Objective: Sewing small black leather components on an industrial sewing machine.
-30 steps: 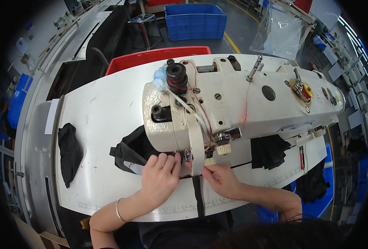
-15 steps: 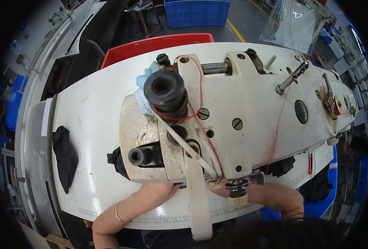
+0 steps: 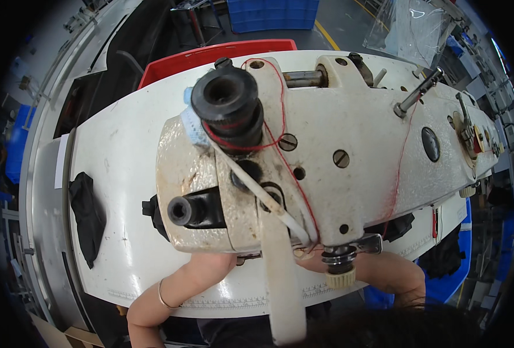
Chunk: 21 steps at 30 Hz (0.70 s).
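Observation:
A cream-white sewing machine [image 3: 321, 191] fills the middle of the view, red thread running over its top and round a black knob [image 3: 225, 95]. My left hand [image 3: 213, 264] reaches beneath the machine's left end from below, its fingers hidden by the machine head. My right hand [image 3: 312, 261] comes in from the right under the head, behind the tension dial [image 3: 341, 272]; its fingers are covered too. What either hand holds cannot be seen. Black fabric [image 3: 157, 216] pokes out left of the machine head, and another black piece [image 3: 399, 227] shows under the arm at right.
A folded black cloth piece [image 3: 86, 219] lies on the white table [image 3: 124, 174] at left. Behind the table stands a red bin [image 3: 210, 53], with a blue crate [image 3: 273, 14] beyond. More black fabric [image 3: 442, 255] rests in a blue bin [image 3: 467, 232] at right.
The machine looks slightly larger and higher, as the view has shifted. My left hand sits a little farther left against the machine's lower edge; my right hand has barely moved.

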### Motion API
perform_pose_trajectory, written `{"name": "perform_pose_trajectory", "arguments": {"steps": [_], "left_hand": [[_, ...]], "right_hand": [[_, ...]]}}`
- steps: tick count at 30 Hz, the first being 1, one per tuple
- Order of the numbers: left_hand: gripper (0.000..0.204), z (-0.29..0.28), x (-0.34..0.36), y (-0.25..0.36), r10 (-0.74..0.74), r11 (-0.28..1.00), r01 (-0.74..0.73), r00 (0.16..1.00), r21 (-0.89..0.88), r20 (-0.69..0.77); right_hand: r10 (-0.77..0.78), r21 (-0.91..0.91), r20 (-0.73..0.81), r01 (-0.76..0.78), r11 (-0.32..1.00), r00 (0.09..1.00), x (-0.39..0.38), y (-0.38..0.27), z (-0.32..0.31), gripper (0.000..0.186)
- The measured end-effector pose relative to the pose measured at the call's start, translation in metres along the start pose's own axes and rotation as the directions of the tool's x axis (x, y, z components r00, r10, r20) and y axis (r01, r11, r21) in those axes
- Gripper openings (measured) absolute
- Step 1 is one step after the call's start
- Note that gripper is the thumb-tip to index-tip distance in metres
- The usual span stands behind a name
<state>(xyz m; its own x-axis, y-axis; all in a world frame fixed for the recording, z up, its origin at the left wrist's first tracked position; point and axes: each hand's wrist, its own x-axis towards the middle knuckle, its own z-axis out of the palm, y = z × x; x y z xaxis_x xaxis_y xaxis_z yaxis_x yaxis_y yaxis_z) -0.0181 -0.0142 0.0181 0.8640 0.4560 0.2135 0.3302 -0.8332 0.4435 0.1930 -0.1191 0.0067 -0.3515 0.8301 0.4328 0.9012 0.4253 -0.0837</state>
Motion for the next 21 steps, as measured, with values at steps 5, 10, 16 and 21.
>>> {"name": "perform_pose_trajectory", "arguments": {"steps": [5, 10, 16, 21], "left_hand": [[0.029, -0.001, 0.008, -0.005, 0.126, 0.991, -0.122, 0.989, 0.049, -0.075], [0.040, -0.006, 0.008, 0.002, 0.016, 0.997, -0.012, 0.998, -0.077, 0.053], [0.022, -0.010, 0.010, 0.003, -0.044, 0.998, 0.038, 0.995, -0.058, -0.094], [0.030, -0.021, 0.019, 0.005, -0.084, 0.983, 0.074, 0.995, -0.169, -0.053]], "right_hand": [[-0.024, 0.027, 0.012, 0.024, 0.999, 1.000, 0.000, 0.002, -0.003, 0.009], [-0.041, 0.057, 0.027, 0.039, 0.998, 0.999, -0.003, 0.002, -0.004, 0.008], [-0.179, 0.054, -0.079, 0.184, 0.982, 0.981, 0.004, -0.003, -0.010, 0.008], [-0.125, 0.175, 0.037, 0.116, 0.978, 0.992, 0.000, -0.010, -0.003, 0.011]]}}
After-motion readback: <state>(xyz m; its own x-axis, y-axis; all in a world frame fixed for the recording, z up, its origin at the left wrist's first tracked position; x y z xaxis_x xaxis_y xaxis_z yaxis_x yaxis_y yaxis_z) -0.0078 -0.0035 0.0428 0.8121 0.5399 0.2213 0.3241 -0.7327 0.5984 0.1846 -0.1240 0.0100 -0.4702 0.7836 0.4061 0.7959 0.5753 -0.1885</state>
